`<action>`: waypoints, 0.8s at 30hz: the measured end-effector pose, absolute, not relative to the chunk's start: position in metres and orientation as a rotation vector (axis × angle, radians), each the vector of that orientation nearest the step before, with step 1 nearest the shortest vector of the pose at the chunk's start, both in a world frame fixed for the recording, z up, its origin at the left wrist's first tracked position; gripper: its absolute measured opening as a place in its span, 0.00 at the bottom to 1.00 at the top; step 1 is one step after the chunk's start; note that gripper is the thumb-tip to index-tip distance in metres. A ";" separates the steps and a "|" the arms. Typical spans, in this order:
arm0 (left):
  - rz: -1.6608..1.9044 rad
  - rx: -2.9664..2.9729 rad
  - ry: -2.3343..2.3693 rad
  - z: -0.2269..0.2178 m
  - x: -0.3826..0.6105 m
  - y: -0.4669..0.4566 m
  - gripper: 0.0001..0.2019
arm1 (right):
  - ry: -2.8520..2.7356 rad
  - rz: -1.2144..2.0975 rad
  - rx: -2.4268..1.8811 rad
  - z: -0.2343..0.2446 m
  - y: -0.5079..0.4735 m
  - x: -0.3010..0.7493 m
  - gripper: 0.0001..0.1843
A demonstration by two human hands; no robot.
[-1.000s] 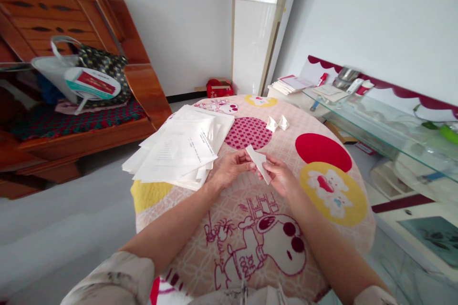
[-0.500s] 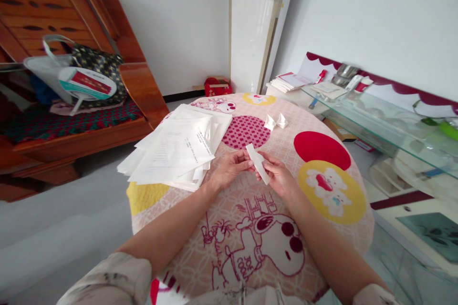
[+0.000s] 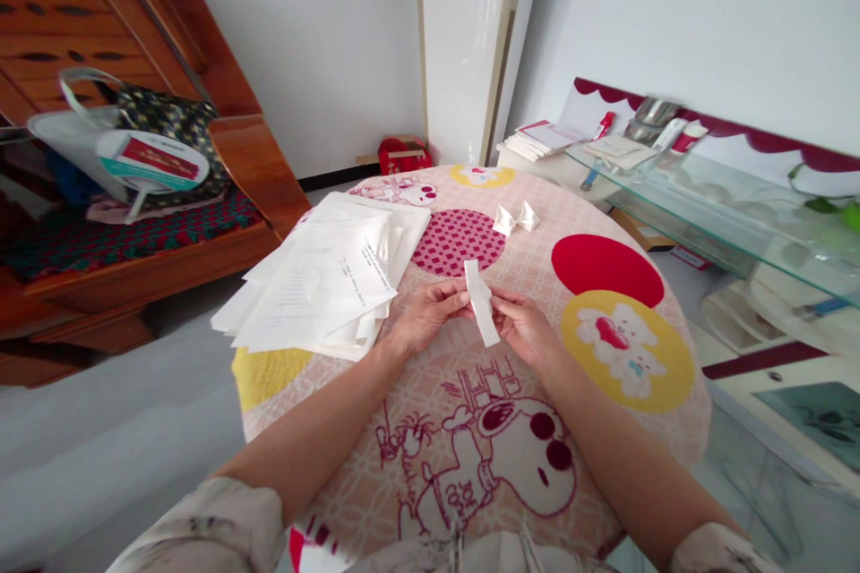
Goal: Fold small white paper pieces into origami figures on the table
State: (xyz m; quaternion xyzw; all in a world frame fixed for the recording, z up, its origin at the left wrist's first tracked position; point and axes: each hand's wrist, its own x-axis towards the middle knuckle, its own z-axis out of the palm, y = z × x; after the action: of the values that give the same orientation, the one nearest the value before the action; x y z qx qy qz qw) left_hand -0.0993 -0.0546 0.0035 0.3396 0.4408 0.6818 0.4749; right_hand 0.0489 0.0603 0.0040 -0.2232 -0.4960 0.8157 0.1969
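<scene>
A narrow folded strip of white paper [image 3: 481,309] is held between my two hands above the table. My left hand [image 3: 434,312] pinches its left edge, thumb on top. On the other side, my right hand [image 3: 522,320] grips the strip's right edge with thumb and fingers. The undersides of the fingers are partly hidden by the paper. Beyond the hands lie two small folded paper pieces, a left one [image 3: 503,220] and a right one [image 3: 528,216]. To the left is a loose stack of printed paper sheets [image 3: 315,277].
The round table wears a patterned pink cloth [image 3: 537,264]. A glass-topped shelf unit [image 3: 712,215] stands close on the right, with papers and a metal pot [image 3: 653,116] on it. A wooden bench [image 3: 154,273] at left bears a bag and a hand fan [image 3: 153,161].
The paper strip has turned more upright between my hands. My right fingers have shifted on its edge. The camera view has tilted slightly.
</scene>
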 end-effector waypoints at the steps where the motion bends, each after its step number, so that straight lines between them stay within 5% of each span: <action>1: 1.675 0.812 1.080 0.003 -0.099 -0.055 0.19 | -1.392 2.268 -0.628 0.003 0.060 0.049 0.17; 14: 1.679 0.777 1.155 0.007 -0.097 -0.058 0.18 | -1.409 2.222 -0.664 0.005 0.057 0.048 0.15; 24: 1.876 0.943 1.527 0.001 -0.102 -0.057 0.18 | -1.729 1.653 -0.703 0.013 0.049 0.055 0.13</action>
State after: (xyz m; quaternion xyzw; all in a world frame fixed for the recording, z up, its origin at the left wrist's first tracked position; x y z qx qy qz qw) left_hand -0.1023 -0.0568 0.0006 0.3500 0.5664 0.6958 0.2695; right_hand 0.0554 0.0486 0.0127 -0.2672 -0.6573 0.6286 0.3185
